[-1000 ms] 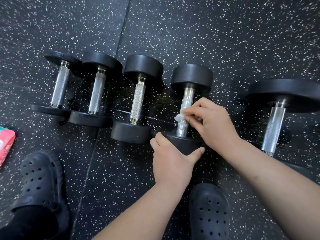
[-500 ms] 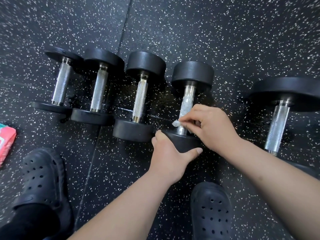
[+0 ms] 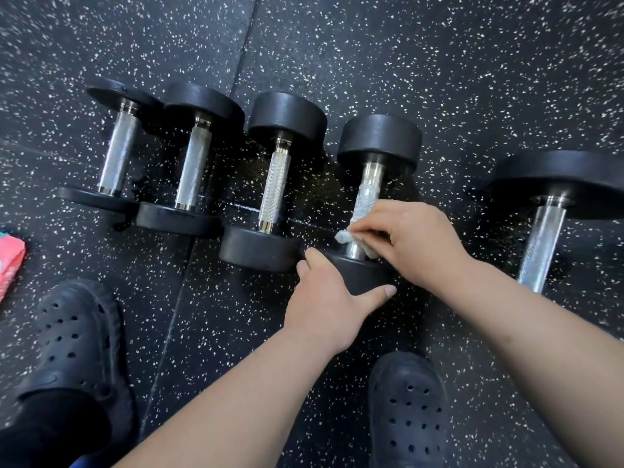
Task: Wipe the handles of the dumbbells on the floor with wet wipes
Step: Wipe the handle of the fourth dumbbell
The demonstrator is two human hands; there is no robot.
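Several black dumbbells with chrome handles lie in a row on the speckled floor. My right hand (image 3: pixel 415 241) pinches a crumpled white wet wipe (image 3: pixel 346 236) around the near end of the handle of the fourth dumbbell (image 3: pixel 378 143). That handle (image 3: pixel 368 190) looks wet above the wipe. My left hand (image 3: pixel 331 305) grips the near black head of the same dumbbell, thumb to the right. To the left lie three smaller dumbbells (image 3: pixel 277 184), (image 3: pixel 194 170), (image 3: pixel 118 153). A larger dumbbell (image 3: pixel 553 204) lies at the right.
A pink wet-wipe pack (image 3: pixel 10 265) lies at the left edge. My two black perforated clogs (image 3: pixel 77 339), (image 3: pixel 408 410) stand on the floor near the dumbbells. A seam between rubber floor mats (image 3: pixel 175 315) runs from the top centre down to the left.
My right hand with the wipe has slid down the handle toward the near head. My left hand has stayed on that head.
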